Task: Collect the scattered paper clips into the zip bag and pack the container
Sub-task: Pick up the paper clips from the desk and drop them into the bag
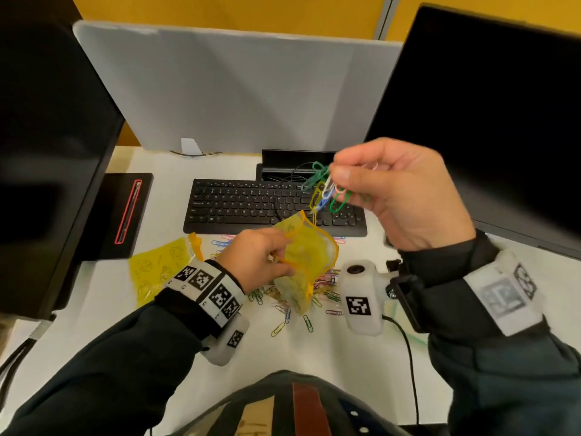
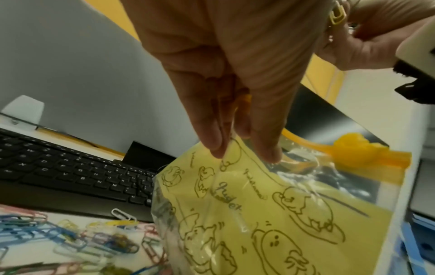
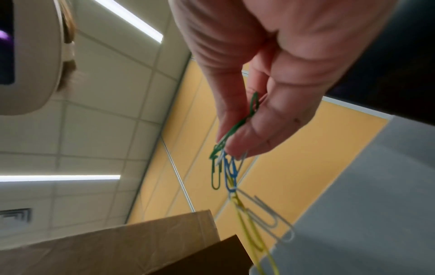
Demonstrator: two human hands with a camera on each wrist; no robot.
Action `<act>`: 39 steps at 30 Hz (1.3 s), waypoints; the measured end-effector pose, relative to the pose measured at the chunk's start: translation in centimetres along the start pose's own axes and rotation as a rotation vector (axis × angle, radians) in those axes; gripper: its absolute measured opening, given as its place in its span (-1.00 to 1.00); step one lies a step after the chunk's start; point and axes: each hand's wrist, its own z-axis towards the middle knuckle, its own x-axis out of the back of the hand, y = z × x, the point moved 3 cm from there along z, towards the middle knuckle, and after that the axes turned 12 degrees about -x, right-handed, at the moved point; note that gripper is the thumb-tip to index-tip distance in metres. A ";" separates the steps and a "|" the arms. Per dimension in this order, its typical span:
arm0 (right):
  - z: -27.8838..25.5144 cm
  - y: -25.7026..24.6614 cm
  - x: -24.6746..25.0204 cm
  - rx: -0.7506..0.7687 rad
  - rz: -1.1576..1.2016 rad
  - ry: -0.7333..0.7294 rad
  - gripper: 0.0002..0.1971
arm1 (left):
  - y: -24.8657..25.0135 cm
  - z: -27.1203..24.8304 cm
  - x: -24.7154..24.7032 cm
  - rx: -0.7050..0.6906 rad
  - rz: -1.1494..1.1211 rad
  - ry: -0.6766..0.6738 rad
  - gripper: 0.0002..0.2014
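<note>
While the left hand (image 1: 256, 258) pinches the rim of the yellow zip bag (image 1: 306, 262) and holds it up over the desk (image 1: 94, 309), the right hand (image 1: 399, 190) hangs above and just right of the bag's mouth, thumb and fingers pinching a tangled bunch of clips (image 1: 327, 190): green, blue, yellow, white. Lowest clip is just at the bag's rim. More loose clips (image 1: 283, 313) lie scattered on the desk under the bag, in front of the keyboard (image 1: 239, 202). A second yellow bag (image 1: 160, 265) lies flat to the left. Left wrist view adds the orange slider (image 2: 357, 148) on the bag's zip and the cartoon print. Right wrist view shows the bunch dangling chained, plus a cardboard box (image 3: 132, 247) below.
</note>
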 end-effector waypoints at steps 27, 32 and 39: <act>-2.8 18.6 13.7 -0.563 -1.016 0.484 -0.71 | -0.8 -0.2 0.8 0.110 -0.023 0.115 -0.74; -1.1 21.5 10.6 -0.701 -1.165 0.360 -0.21 | -0.3 -0.2 0.3 0.069 0.003 0.093 -0.72; -0.3 24.2 4.8 -0.520 -1.322 0.063 -0.12 | -0.5 -1.5 0.1 0.082 -0.004 0.072 -0.71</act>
